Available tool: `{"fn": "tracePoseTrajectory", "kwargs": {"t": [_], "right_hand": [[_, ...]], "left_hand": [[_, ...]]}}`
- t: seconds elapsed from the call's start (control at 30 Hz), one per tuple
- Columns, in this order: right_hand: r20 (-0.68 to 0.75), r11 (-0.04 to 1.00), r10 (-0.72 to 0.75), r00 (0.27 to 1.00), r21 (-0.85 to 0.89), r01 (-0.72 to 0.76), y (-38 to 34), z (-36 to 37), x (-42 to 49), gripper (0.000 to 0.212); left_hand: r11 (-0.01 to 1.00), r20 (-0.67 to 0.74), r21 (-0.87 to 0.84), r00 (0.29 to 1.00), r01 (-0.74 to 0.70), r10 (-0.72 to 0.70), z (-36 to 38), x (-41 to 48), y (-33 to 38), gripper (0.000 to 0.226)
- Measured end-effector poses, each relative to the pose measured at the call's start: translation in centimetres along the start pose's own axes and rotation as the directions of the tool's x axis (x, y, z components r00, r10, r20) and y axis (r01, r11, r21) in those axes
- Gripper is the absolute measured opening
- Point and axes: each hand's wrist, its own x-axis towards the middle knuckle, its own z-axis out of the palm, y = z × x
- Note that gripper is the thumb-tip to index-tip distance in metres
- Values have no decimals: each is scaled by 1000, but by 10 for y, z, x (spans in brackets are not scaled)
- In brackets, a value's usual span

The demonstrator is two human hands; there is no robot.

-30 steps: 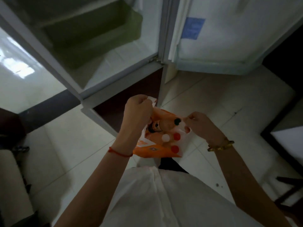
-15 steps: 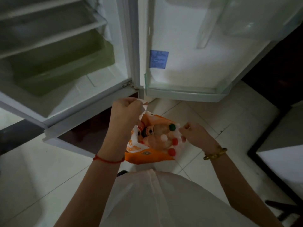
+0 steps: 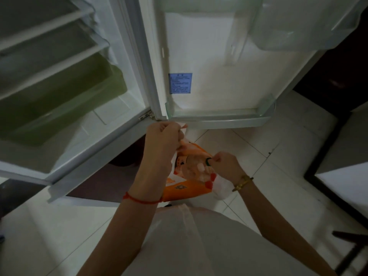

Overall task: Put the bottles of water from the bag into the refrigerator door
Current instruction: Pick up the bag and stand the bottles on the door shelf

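Observation:
An orange and white plastic bag (image 3: 185, 189) hangs in front of me, just below the open refrigerator. My left hand (image 3: 162, 140) grips its left handle and my right hand (image 3: 224, 165) pinches its right edge, holding the mouth apart. Several bottles (image 3: 196, 168) stand inside, their caps showing green, white and red. The refrigerator door (image 3: 219, 82) is swung open ahead, and its bottom door shelf (image 3: 223, 121) sits just above and beyond the bag with nothing visible in it.
The refrigerator's inside (image 3: 59, 76) lies to the left, with glass shelves and a green drawer (image 3: 65, 104). An upper clear door bin (image 3: 298, 30) is at top right. White floor tiles (image 3: 268, 148) spread below. A dark piece of furniture (image 3: 342, 172) stands at the right.
The view has tilted up, so more of the door and its shelves shows. Both hands still hold the bag open; my right hand has shifted close to the green cap.

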Motion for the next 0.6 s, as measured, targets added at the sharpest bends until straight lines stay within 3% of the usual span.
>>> {"fn": "tracePoseTrajectory", "kwargs": {"t": [0.1, 0.23, 0.3, 0.33, 0.4, 0.47, 0.6], "right_hand": [[170, 998, 56, 984, -2, -57, 0, 26, 13, 38], [308, 938, 201, 930, 212, -273, -3, 56, 29, 31], [314, 819, 273, 909, 420, -391, -6, 65, 36, 28], [309, 753, 299, 903, 504, -422, -7, 69, 39, 38], [301, 664, 341, 891, 594, -455, -9, 74, 43, 54], [289, 606, 388, 875, 636, -478, -7, 80, 48, 50], [158, 662, 409, 899, 626, -412, -7, 81, 42, 26]], "left_hand": [[1000, 19, 6, 1000, 3, -3, -2, 2, 5, 69], [1000, 21, -16, 1000, 9, -9, -5, 3, 9, 69], [999, 26, -40, 1000, 18, -17, -6, 2, 11, 69], [998, 19, -51, 1000, 25, -24, -7, 3, 12, 68], [997, 4, -68, 999, 35, -35, -7, 4, 12, 68], [997, 1, -64, 999, 39, -39, -8, 5, 13, 68], [994, -35, -94, 997, 62, -65, -13, 8, 18, 59]]}}
